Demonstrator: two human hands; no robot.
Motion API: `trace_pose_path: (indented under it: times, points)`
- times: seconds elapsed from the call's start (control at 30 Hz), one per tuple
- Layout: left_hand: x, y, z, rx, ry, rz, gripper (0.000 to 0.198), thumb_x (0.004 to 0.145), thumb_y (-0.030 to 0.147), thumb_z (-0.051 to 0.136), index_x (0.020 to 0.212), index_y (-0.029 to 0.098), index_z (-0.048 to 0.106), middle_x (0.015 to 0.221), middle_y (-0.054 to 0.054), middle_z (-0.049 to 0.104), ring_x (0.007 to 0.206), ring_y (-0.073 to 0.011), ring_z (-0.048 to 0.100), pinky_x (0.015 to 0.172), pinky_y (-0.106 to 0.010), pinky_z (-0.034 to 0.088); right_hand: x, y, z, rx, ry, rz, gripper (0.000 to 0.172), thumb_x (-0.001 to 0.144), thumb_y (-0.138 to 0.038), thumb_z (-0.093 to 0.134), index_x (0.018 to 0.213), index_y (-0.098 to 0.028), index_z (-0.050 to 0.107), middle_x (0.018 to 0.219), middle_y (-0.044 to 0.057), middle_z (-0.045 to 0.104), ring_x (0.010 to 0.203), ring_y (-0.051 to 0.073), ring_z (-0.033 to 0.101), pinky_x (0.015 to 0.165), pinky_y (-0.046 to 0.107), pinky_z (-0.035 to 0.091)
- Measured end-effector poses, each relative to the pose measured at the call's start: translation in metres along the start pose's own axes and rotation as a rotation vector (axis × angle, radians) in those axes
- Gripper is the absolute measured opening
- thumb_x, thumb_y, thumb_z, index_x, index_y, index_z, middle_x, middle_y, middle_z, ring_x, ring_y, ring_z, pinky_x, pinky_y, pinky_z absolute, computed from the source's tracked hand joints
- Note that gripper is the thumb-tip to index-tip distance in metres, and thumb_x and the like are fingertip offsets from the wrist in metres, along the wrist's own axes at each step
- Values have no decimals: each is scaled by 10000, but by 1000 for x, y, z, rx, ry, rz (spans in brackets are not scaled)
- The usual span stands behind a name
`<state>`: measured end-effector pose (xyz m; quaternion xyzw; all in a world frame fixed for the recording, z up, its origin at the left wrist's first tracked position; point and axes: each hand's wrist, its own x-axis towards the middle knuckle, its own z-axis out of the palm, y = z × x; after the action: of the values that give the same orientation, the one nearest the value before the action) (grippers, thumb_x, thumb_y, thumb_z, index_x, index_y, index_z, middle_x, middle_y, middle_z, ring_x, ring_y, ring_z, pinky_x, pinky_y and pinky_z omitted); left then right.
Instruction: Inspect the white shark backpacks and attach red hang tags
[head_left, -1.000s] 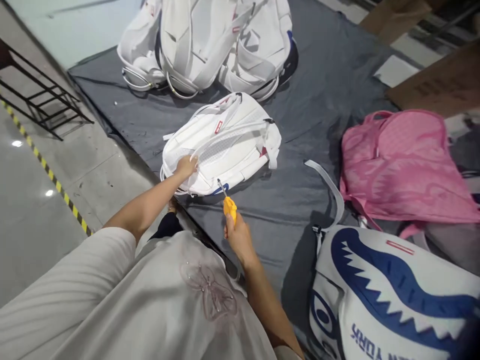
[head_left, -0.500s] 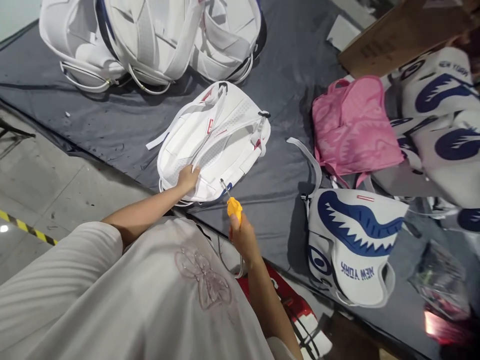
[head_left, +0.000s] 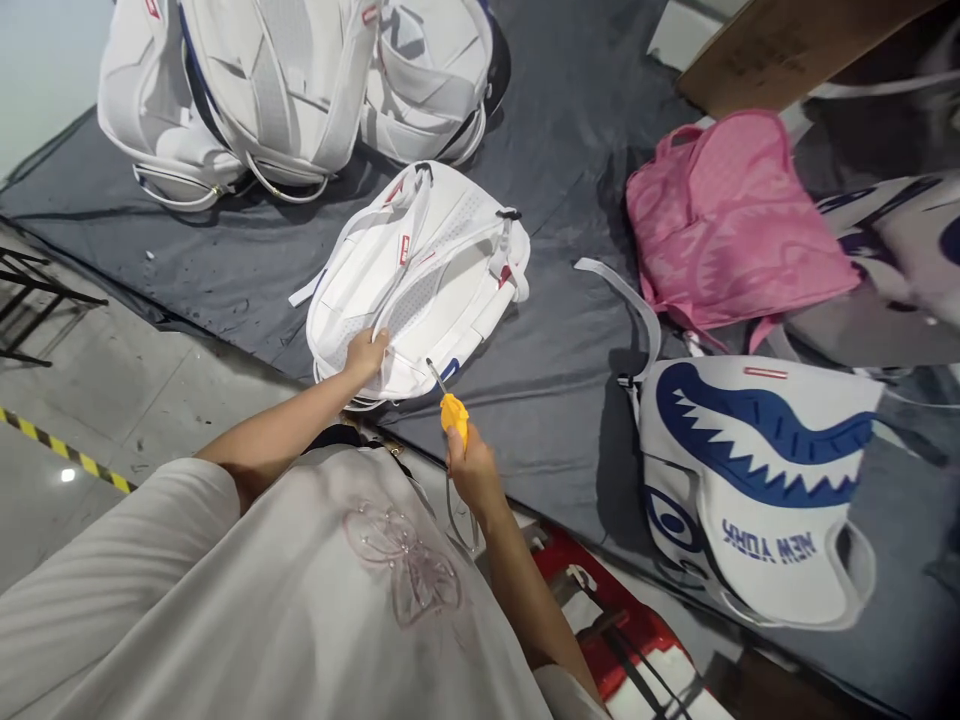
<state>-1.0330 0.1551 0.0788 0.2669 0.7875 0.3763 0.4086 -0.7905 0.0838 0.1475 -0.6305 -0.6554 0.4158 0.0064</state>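
Observation:
A white backpack point(head_left: 465, 310) lies on the grey-covered table with its shoulder straps facing up. My left hand point(head_left: 366, 357) is closed on a shoulder strap at the end of the backpack nearest me. In my right hand point(head_left: 474, 468) is a soldering iron point(head_left: 453, 420) with a yellow handle, a thin metal shaft and a cord hanging below. Its tip points at the backpack's near side edge, close to a small blue patch; whether it touches the fabric I cannot tell.
Several white backpacks point(head_left: 281, 100) stand at the back left. To the right are a pink backpack point(head_left: 735, 220) and a white one with a blue shark mouth point(head_left: 765, 440). A cardboard box point(head_left: 780, 50) sits behind. Below the table edge is a red and white item point(head_left: 630, 620).
The view has shifted slightly, so surrounding things sit differently in frame. My left hand keeps its hold on the strap, and the soldering iron stays over the same side of the backpack.

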Motion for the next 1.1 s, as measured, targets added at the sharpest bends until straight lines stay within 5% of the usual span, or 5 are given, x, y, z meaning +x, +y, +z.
trace_pose_path:
  times: [0.4, 0.6, 0.73, 0.83, 1.1]
  points:
    - [5, 1, 3, 11, -68, 12, 323, 922, 437, 458, 873, 159, 614, 848, -82, 692, 835, -215, 670, 753, -311, 500, -8, -8, 13, 121, 20, 83, 436, 972, -525, 242, 1039, -199, 523, 723, 51, 632, 618, 225, 593, 585, 318, 391]
    - [-6, 34, -62, -114, -297, 94, 292, 789, 307, 699, 1053, 185, 674, 1161, -66, 684, 1093, -219, 634, 872, -277, 522, -38, -20, 19, -15, -77, 150, 416, 1005, -455, 263, 1203, -195, 520, 796, 70, 692, 685, 241, 653, 579, 302, 353]
    - [17, 50, -117, -477, -114, -287, 122, 893, 230, 596, 925, 127, 653, 922, -82, 676, 914, -194, 680, 759, -263, 577, -50, -40, 28, -231, -96, 202, 386, 1013, -386, 338, 1331, -203, 458, 886, 81, 723, 764, 261, 690, 585, 303, 323]
    - [43, 55, -125, -601, -146, -594, 181, 960, 212, 484, 1002, 91, 613, 881, -116, 643, 847, -217, 694, 665, -295, 608, -42, -59, 40, -358, -56, 287, 373, 1024, -360, 350, 1325, -167, 453, 957, 106, 725, 798, 266, 700, 582, 306, 321]
    - [57, 58, -121, -750, -339, -708, 282, 983, 282, 485, 1140, 58, 557, 987, -167, 636, 836, -211, 720, 476, -184, 570, -27, -58, 56, -236, -22, 210, 434, 1022, -369, 352, 1394, -156, 419, 981, 112, 735, 861, 264, 701, 654, 304, 407]
